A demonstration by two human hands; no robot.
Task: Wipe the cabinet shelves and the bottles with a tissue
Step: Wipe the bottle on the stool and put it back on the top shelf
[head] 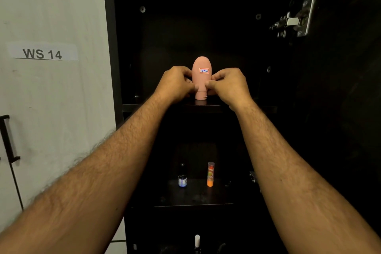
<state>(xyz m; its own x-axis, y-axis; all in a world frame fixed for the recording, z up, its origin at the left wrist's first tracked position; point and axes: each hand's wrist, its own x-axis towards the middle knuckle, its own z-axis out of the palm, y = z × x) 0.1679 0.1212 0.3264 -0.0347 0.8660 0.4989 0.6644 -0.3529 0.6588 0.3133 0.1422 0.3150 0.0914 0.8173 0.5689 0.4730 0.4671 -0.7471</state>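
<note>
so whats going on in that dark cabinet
A person has both hands on a pink bottle standing cap-down on the upper shelf of a black cabinet. The left hand and right hand pinch it from either side near its neck. On the shelf below stand a small dark bottle and an orange tube, untouched. A white-capped item shows lower down. No tissue is visible.

You have 2 dark cabinet shelves in view. The upper black shelf (247,107) carries 1 pink rounded plastic bottle (201,77), standing upright on its cap. The lower black shelf (222,198) carries a small dark dropper bottle (182,177) and, near it, a clear tube with orange contents (210,174), both upright.
</note>
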